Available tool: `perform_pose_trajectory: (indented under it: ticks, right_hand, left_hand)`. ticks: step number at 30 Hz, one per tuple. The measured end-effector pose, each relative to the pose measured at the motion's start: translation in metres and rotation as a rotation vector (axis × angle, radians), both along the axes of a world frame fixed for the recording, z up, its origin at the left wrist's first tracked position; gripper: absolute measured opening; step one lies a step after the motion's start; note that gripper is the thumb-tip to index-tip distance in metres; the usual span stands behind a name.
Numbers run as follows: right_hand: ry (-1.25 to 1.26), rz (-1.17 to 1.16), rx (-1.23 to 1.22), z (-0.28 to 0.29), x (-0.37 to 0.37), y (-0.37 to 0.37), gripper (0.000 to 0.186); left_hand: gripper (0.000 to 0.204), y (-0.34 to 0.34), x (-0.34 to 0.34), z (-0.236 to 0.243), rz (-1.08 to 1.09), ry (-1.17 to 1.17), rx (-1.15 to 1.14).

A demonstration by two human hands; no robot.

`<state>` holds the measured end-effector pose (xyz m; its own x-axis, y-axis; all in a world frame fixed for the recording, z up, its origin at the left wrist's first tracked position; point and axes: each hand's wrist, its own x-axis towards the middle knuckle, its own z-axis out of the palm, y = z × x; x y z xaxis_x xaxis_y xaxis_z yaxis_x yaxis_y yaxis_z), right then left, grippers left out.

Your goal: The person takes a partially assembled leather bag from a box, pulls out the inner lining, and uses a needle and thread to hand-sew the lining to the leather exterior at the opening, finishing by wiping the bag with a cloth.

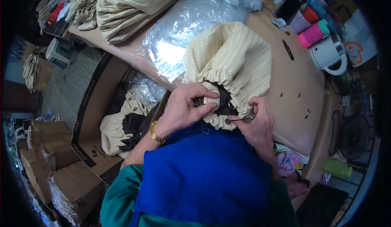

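A cream woven bag with a gathered opening and black lining lies in front of me at the table edge. My left hand is closed on the left side of its opening, thumb and fingers pinching the cream edge. My right hand is closed at the right side of the opening. A thin dark tool shows between its fingers; its exact kind is hard to make out. The tool's tip lies at a small round metal snap on the bag's near rim.
Clear plastic bags lie beyond the work, beside a pile of cream bags. Black tweezers, a white mug and a pink bottle are at the right. An open cardboard box stands at left, holding another cream bag.
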<state>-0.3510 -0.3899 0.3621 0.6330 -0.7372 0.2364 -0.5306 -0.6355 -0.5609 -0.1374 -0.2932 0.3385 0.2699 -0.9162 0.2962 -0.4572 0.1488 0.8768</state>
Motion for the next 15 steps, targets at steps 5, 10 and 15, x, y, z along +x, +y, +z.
perform_pose_trajectory:
  ticks: [5, 10, 15]
  right_hand:
    - [-0.03, -0.083, -0.015, -0.007, -0.008, -0.002, 0.039]
    - [-0.081, -0.035, -0.178, -0.017, -0.008, -0.005, 0.032]
    - [-0.311, -0.009, 0.051, -0.032, -0.011, -0.024, 0.021]
  left_hand:
    - [0.016, 0.0, -0.011, 0.005, 0.132, -0.287, -0.113]
    - [0.017, -0.003, -0.018, 0.026, 0.104, -0.463, -0.289]
    - [0.021, -0.048, -0.016, 0.055, -0.103, -0.708, -0.337]
